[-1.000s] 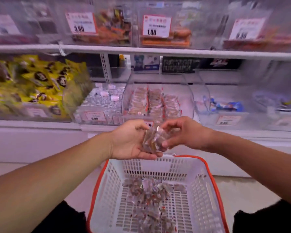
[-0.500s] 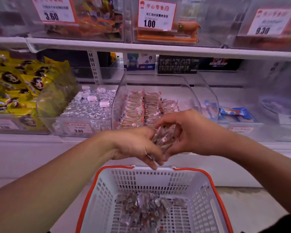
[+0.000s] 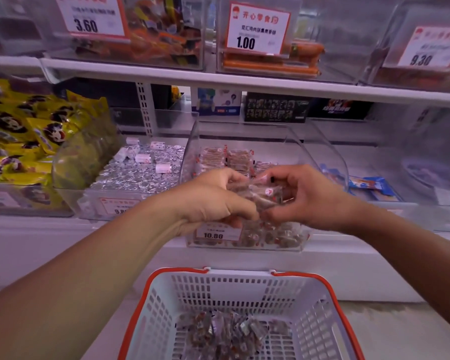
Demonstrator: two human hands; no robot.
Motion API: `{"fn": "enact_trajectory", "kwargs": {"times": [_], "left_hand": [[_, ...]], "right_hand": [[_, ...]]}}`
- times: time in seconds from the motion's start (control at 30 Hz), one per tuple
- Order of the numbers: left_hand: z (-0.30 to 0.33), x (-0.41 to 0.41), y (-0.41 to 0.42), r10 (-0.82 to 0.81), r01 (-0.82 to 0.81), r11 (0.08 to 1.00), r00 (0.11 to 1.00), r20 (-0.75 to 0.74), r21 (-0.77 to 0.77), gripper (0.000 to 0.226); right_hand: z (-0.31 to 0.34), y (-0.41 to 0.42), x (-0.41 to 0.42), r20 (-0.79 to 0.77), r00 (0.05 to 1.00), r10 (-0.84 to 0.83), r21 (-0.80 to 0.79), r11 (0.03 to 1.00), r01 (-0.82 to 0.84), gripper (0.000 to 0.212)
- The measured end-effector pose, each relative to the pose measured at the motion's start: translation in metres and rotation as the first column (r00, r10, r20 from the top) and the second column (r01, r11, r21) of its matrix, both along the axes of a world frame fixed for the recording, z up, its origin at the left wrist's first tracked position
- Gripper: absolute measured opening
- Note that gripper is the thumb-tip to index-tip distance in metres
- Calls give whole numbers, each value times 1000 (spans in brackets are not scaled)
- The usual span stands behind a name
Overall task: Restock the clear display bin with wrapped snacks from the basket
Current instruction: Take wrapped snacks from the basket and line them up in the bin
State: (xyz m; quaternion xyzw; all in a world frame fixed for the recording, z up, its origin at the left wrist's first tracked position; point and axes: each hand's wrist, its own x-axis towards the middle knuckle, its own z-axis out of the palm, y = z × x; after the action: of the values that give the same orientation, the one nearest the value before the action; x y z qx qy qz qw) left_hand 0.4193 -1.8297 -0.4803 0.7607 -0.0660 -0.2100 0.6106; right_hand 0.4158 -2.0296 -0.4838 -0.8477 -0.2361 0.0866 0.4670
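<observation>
Both hands were up over the open top of the clear display bin, just past its front lip. The left hand and right hand both had fingers curled round one bunch of wrapped snacks, pinched between them. Plenty of free room above the rows already in the bin. The basket sat below with more snacks piled in its bottom. Foil sweets and yellow packs crowded the left side. Tags read 10.80, 1.00, 3.60 and 9.30.
</observation>
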Motion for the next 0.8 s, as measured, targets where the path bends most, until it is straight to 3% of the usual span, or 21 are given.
{"fn": "enact_trajectory", "kwargs": {"times": [0.07, 0.13, 0.2, 0.3, 0.37, 0.5, 0.63, 0.8], "left_hand": [[0, 9, 7, 160, -174, 983, 968, 192, 59, 61], [-4, 17, 19, 251, -378, 918, 787, 564, 119, 48], [-10, 21, 31, 52, -450, 850, 590, 806, 275, 31], [-25, 23, 43, -358, -488, 626, 513, 780, 608, 27], [-31, 24, 45, -439, -504, 557, 495, 750, 660, 27], [-35, 26, 52, -464, -494, 575, 459, 757, 652, 21], [-39, 27, 54, -491, -499, 555, 449, 746, 665, 26], [-41, 28, 50, -493, -509, 546, 448, 746, 666, 32]], "right_hand": [[6, 1, 15, -58, 990, -125, 69, 989, 129, 31], [9, 4, 43, -83, 956, -283, 80, 954, 289, 28], [9, 11, 76, 30, 924, -381, -101, 919, 382, 24], [-4, 26, 115, 60, 909, -413, -346, 845, 407, 21], [-19, 33, 135, 43, 895, -445, -437, 797, 417, 28], [-39, 45, 155, 66, 857, -512, -498, 727, 473, 42], [-51, 51, 159, 71, 769, -635, -404, 687, 604, 91], [-60, 53, 157, 88, 856, -509, -412, 764, 497, 77]]}}
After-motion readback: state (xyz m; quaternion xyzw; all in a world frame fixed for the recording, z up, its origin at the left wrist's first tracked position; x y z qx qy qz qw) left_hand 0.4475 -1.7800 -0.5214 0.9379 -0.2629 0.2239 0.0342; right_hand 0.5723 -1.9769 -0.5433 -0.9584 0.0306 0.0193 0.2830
